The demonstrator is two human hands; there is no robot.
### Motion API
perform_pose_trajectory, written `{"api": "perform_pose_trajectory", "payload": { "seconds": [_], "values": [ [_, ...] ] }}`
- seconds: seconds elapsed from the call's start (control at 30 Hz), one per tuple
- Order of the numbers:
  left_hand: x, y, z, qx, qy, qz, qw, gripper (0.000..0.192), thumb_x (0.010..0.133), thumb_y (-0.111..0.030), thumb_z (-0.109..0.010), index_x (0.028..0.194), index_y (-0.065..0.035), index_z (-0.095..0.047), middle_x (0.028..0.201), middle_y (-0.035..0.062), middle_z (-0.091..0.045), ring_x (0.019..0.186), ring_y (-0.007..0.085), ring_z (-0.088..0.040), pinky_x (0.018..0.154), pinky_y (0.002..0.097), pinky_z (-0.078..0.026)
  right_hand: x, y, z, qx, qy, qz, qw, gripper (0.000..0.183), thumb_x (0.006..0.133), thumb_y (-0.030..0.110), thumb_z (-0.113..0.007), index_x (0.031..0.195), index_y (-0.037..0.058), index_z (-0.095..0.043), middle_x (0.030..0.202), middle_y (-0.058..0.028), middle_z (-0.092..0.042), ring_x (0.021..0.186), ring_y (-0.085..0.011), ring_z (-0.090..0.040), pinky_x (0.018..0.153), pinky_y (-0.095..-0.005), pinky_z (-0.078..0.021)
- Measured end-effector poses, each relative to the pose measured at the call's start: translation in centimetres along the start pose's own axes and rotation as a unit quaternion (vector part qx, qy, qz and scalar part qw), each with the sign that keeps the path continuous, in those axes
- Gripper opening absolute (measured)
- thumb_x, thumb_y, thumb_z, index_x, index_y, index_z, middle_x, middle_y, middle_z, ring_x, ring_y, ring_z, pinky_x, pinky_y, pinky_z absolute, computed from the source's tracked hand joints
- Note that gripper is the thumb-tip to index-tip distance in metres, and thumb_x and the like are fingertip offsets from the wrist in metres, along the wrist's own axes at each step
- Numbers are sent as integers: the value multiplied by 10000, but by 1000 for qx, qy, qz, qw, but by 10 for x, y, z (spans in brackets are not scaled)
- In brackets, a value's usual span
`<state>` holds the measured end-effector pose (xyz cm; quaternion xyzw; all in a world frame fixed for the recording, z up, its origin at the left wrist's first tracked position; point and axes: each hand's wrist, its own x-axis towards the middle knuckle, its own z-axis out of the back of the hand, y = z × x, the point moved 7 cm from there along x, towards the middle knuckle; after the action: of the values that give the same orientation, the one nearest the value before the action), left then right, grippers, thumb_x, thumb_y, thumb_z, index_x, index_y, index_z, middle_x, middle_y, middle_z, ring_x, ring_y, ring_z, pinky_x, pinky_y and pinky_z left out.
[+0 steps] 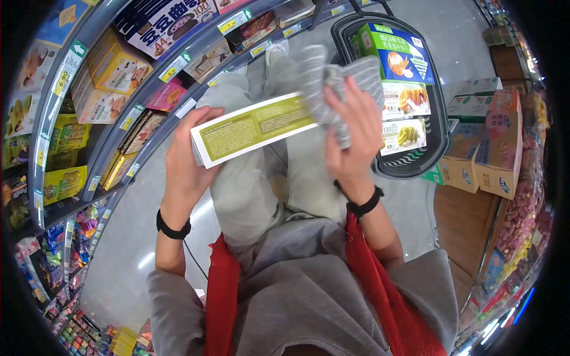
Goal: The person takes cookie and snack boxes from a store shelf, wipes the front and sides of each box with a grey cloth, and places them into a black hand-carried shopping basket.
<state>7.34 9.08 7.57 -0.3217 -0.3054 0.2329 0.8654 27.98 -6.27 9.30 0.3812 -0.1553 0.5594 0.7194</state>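
My left hand (189, 147) grips one end of a long white carton with an olive-green printed panel (256, 129), held tilted above my knees. A grey striped cloth (327, 84) is in my right hand (356, 124), pressed near the carton's other end; the cloth and fingers are slightly blurred. Just beyond the right hand stands a black shopping basket (412, 171). Inside it lie a blue and green biscuit box (403, 55), a white box with a picture of twisted biscuits (412, 100) and a similar white box with green biscuits (403, 135).
Shelves with price tags (171, 71) curve along the left, holding yellow cartons (118, 62) and green packets (64, 184). Several cardboard drink cartons (496, 142) stand right of the basket on a brown wooden display (463, 213). Grey floor (133, 236) shows between shelves and legs.
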Motion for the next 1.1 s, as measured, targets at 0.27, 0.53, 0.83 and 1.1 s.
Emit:
{"api": "perform_pose_trajectory", "payload": {
  "seconds": [0.27, 0.53, 0.83, 1.1],
  "values": [
    [-16, -9, -6, 17, 39, -145, 988, 646, 745, -93, -873, 1265, -161, -497, 1439, 188, -566, 1333, 423, -541, 1068, 504, -466, -39, -62, 13, 128, -52, -267, 954, 316, 848, 20, -581, 1125, -29, -726, 1032, -176, -745, 960, -362, -691, 919, -425, -525],
    [-50, 1, -19, -39, 99, -81, 991, 939, 733, -398, -920, 1499, -319, -383, 1659, 303, -156, 1498, 517, -270, 1182, 614, -289, -30, 17, -10, 27, 200, -28, 979, 684, 758, 167, -664, 1436, 134, -588, 1558, -197, -452, 1459, -392, -396, 1168, -510, -345],
    [-53, 13, -22, -137, 37, -106, 984, 1081, 735, -136, -907, 1554, 3, -216, 1572, 219, -392, 1394, 343, -477, 1185, 457, -347, -43, 104, -59, 164, 318, 74, 931, 801, 877, 515, -620, 1548, 113, -445, 1647, -215, -304, 1539, -407, -253, 1216, -561, -212],
    [-54, 15, -26, -100, 71, 18, 992, 1099, 726, -124, -919, 1552, -44, -198, 1458, 206, -528, 1303, 346, -559, 1161, 467, -378, -50, -3, -19, -29, 226, -85, 970, 931, 915, 621, -573, 1628, 102, -275, 1689, -250, -146, 1531, -536, -118, 1203, -661, -138]
  ]
}}
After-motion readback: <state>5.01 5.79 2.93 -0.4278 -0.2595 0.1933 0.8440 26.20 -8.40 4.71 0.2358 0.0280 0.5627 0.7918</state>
